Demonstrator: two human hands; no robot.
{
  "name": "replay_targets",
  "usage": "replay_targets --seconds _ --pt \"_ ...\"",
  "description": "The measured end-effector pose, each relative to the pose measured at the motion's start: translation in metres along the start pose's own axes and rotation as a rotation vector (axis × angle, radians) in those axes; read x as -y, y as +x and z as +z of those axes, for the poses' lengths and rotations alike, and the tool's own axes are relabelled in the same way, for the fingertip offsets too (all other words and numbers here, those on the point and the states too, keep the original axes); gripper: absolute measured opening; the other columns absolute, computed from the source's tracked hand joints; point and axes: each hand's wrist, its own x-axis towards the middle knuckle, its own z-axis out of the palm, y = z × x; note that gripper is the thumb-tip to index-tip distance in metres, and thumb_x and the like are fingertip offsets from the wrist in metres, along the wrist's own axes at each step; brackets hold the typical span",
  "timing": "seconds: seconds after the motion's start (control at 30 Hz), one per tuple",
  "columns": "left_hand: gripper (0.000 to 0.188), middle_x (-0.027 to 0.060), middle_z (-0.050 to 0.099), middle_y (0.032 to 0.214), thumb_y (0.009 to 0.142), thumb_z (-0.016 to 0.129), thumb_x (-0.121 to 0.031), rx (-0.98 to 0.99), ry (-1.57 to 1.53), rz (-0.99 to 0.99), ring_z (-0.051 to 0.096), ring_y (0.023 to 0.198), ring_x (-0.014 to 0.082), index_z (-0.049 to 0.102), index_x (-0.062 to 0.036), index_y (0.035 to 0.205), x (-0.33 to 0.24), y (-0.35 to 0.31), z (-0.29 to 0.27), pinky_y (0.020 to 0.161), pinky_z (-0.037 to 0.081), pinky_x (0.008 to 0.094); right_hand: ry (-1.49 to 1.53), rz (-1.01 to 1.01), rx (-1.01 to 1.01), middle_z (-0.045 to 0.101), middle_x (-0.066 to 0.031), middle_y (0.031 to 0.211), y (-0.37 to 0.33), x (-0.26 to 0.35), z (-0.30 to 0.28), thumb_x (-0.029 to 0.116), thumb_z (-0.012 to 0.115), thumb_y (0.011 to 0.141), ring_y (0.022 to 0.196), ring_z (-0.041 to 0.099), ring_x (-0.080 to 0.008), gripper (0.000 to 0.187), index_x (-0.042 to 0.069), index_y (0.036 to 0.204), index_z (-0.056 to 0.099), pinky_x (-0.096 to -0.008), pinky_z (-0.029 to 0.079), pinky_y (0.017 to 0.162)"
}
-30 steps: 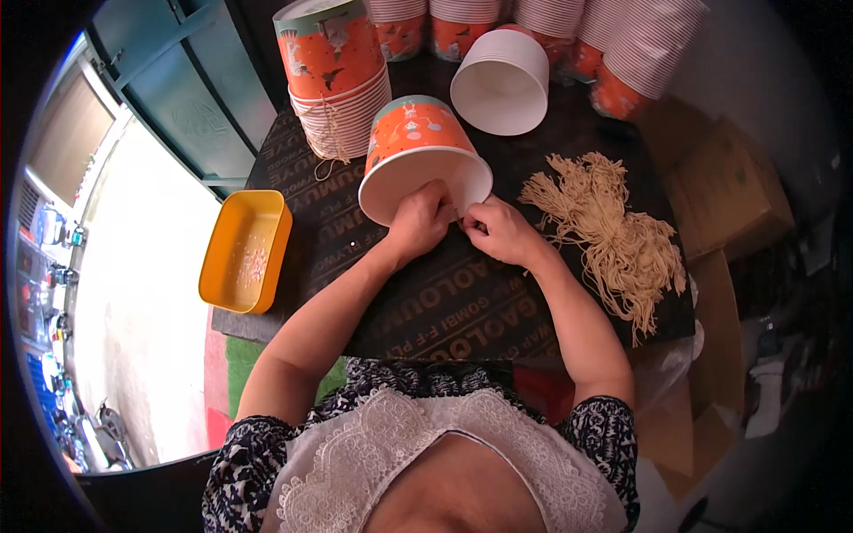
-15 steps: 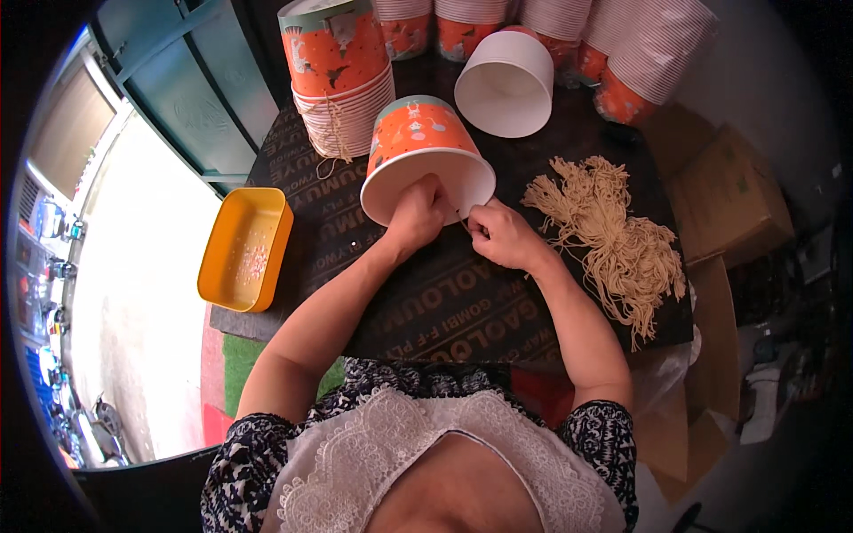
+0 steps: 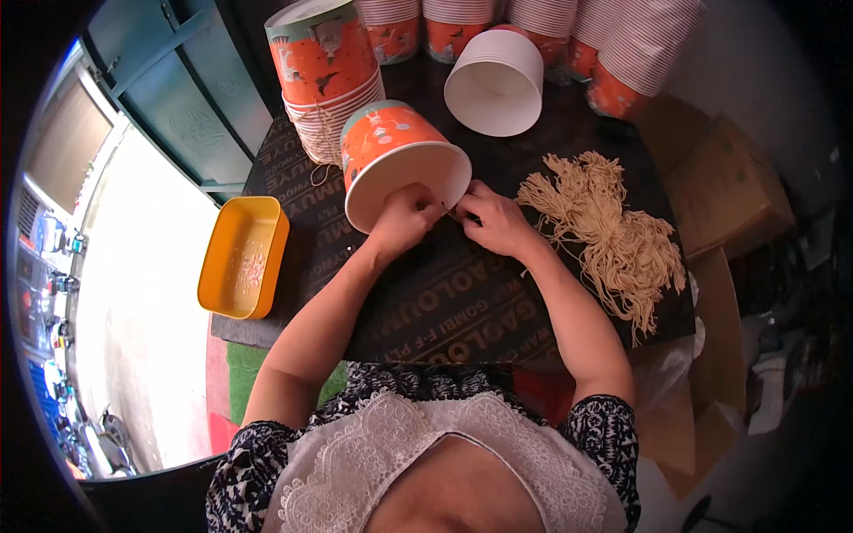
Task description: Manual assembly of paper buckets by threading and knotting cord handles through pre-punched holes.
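Note:
An orange paper bucket (image 3: 391, 129) with a green base band and white inside lies tilted on the dark table, its mouth toward me. My left hand (image 3: 409, 218) reaches into the mouth at the lower rim, fingers pinched. Just outside the rim's right edge, my right hand (image 3: 489, 218) is closed, thumb and fingers together. A thin strand shows between the fingertips of both hands; its far parts are hidden. To the right of my right hand lies a heap of beige cords (image 3: 613, 240).
A yellow tray (image 3: 280, 258) with small pale bits stands at the left table edge. Behind it rises a stack of orange buckets (image 3: 324, 62) with cords hanging on it. A white bucket (image 3: 493, 84) lies on its side at the back, before wrapped bucket stacks (image 3: 640, 53). Cardboard boxes (image 3: 737, 186) stand right.
The bucket has shifted left and slightly turned, with both hands following it. My left hand has drawn a little toward the rim.

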Motion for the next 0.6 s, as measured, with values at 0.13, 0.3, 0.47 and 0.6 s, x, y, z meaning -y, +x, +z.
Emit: replay_targets --seconds 0.13,0.3,0.47,0.6 --pt "0.013 0.0041 0.057 0.065 0.084 0.062 -0.011 0.076 -0.346 -0.13 0.049 0.049 0.0093 0.063 0.0009 0.086 0.001 0.005 -0.001 0.043 0.036 0.0225 -0.003 0.04 0.026 0.055 -0.0119 0.107 0.002 0.001 0.0 0.012 0.061 0.078 0.093 0.059 -0.0337 0.018 0.007 0.095 0.06 -0.0437 0.049 0.078" --pt "0.012 0.0038 0.055 0.065 0.084 0.06 -0.013 0.07 -0.458 -0.097 0.046 0.05 0.0099 0.061 -0.0008 0.085 0.002 0.008 0.003 0.043 0.033 0.0227 -0.007 0.047 -0.002 0.055 -0.0112 0.108 0.003 -0.001 0.004 0.013 0.061 0.078 0.094 0.059 -0.0332 0.018 0.007 0.095 0.061 -0.0436 0.049 0.079" --pt "0.012 0.0027 0.053 0.063 0.086 0.059 -0.014 0.09 -0.476 -0.107 0.044 0.048 0.0094 0.059 -0.0019 0.085 -0.003 0.01 0.004 0.042 0.031 0.0225 0.009 0.095 -0.039 0.057 -0.0112 0.105 0.004 0.003 0.004 0.013 0.061 0.076 0.094 0.06 -0.0332 0.017 0.006 0.092 0.062 -0.0431 0.049 0.079" --pt "0.013 0.0019 0.052 0.063 0.087 0.059 -0.015 0.069 -0.459 -0.104 0.044 0.048 0.0087 0.059 -0.0025 0.085 -0.006 0.009 0.005 0.041 0.03 0.0221 0.039 0.092 -0.103 0.057 -0.0115 0.102 0.005 0.0 0.007 0.014 0.062 0.076 0.092 0.06 -0.0333 0.016 0.006 0.09 0.062 -0.0432 0.049 0.077"
